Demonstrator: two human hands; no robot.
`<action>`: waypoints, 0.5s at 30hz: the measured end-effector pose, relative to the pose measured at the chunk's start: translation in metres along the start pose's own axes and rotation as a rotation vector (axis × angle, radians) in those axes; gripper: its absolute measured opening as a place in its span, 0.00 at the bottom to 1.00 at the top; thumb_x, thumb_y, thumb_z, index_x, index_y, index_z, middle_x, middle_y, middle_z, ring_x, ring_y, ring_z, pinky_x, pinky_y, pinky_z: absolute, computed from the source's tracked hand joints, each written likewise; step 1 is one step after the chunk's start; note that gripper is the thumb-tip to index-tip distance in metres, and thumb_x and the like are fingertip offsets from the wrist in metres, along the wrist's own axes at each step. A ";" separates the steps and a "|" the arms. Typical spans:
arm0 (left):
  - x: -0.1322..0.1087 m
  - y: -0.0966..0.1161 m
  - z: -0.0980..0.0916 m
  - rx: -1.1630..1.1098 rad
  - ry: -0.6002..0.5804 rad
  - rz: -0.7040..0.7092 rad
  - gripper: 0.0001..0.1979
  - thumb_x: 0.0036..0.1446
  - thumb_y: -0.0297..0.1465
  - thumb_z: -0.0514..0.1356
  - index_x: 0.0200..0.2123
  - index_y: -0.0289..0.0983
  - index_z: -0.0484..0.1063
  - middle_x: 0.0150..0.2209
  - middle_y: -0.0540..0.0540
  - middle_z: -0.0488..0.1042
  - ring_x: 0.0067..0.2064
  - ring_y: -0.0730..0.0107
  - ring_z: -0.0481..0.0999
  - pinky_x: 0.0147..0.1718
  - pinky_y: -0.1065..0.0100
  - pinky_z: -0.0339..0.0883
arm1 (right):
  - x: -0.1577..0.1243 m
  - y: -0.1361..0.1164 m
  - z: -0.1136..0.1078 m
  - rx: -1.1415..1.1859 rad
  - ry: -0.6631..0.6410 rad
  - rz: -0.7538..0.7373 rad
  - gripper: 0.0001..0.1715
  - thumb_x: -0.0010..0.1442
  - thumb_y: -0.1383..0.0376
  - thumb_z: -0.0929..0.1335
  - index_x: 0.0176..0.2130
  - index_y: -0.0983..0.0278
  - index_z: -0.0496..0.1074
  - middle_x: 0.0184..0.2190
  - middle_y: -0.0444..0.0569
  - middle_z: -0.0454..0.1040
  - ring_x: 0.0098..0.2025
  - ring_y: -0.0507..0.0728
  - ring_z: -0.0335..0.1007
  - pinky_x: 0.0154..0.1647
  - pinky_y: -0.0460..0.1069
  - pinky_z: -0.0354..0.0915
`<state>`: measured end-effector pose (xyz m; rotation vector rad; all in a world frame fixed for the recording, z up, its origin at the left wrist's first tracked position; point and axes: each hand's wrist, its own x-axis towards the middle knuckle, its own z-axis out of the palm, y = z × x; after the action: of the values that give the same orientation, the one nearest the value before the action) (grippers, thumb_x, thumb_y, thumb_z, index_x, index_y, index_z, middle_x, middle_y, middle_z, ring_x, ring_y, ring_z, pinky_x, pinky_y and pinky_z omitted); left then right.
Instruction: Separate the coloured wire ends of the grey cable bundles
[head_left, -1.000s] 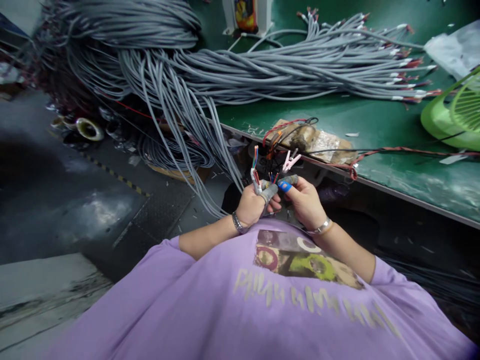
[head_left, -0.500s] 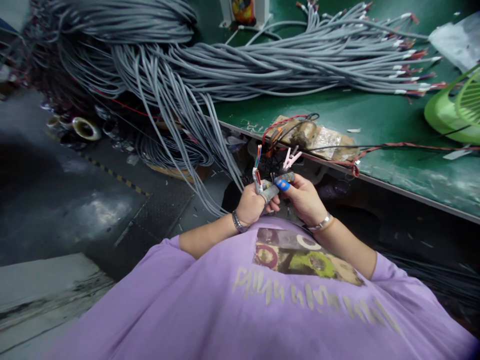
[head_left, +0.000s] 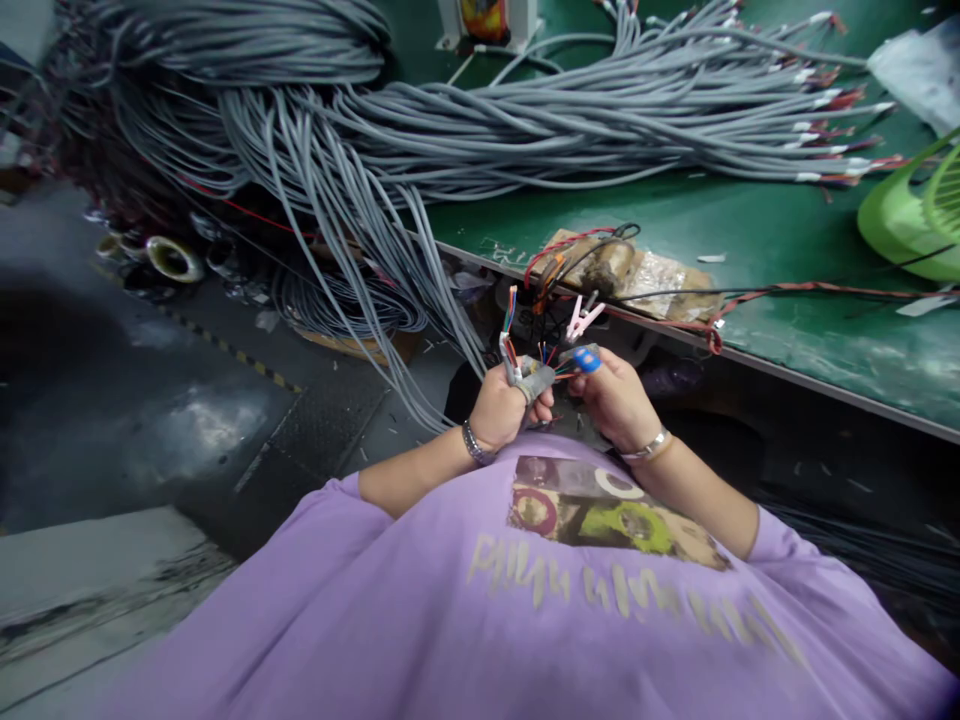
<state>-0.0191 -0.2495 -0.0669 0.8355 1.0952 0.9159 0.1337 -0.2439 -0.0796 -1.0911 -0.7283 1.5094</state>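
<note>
Starting at the left, we see a yellowish ring-shaped roll (head_left: pixel 174 260) on the floor, then a thick fall of grey cables (head_left: pixel 360 250) hanging over the edge of the green worktop (head_left: pixel 487 225). Next comes the left hand (head_left: pixel 499 405), its fingers closed around a cable end (head_left: pixel 512 372) just in front of the shirt (head_left: pixel 420 580); a tuft of coloured cores (head_left: pixel 511 312) stands up from that end. Thin wires (head_left: pixel 564 375) cross the narrow gap to the right hand (head_left: pixel 611 395), whose thumb, wrapped in blue, seems pinched with the forefinger on their tips. Behind them a pink clip (head_left: pixel 583 320) sits near the worktop's edge, and a green fan (head_left: pixel 904 215) stands at far right.

We judge that a hard pull by the right hand could nick or snap a thin core, and that a loose left grip could let the cable end slip. Fine cores bunched so closely could also be mixed up, and the weight of the hanging cables might drag more off the worktop.

As for writing, we find pale lettering on the shirt, too distorted to read surely, and no brand we can make out.
</note>
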 end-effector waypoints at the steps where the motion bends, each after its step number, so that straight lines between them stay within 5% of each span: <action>1: 0.000 0.000 -0.001 -0.002 -0.002 0.002 0.24 0.45 0.48 0.71 0.24 0.36 0.66 0.19 0.53 0.71 0.16 0.79 0.69 0.14 0.77 0.58 | 0.003 0.000 -0.004 0.055 0.019 0.024 0.28 0.44 0.45 0.79 0.26 0.62 0.70 0.20 0.39 0.65 0.21 0.47 0.57 0.24 0.45 0.60; 6: 0.002 0.005 -0.005 0.005 -0.058 0.017 0.23 0.46 0.47 0.71 0.24 0.36 0.66 0.19 0.53 0.71 0.15 0.79 0.68 0.15 0.75 0.59 | 0.016 -0.005 -0.016 0.139 0.072 0.090 0.31 0.50 0.38 0.74 0.30 0.63 0.70 0.22 0.40 0.68 0.20 0.47 0.58 0.23 0.45 0.61; 15: 0.015 0.022 -0.004 0.170 -0.254 0.027 0.25 0.47 0.49 0.69 0.21 0.35 0.66 0.18 0.52 0.70 0.15 0.81 0.65 0.15 0.75 0.56 | 0.043 -0.022 -0.009 -0.017 -0.135 0.130 0.38 0.51 0.30 0.67 0.35 0.62 0.72 0.27 0.46 0.74 0.22 0.49 0.63 0.21 0.46 0.60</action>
<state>-0.0244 -0.2261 -0.0533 1.0783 0.9500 0.7225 0.1507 -0.1979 -0.0745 -1.0738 -0.7762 1.7032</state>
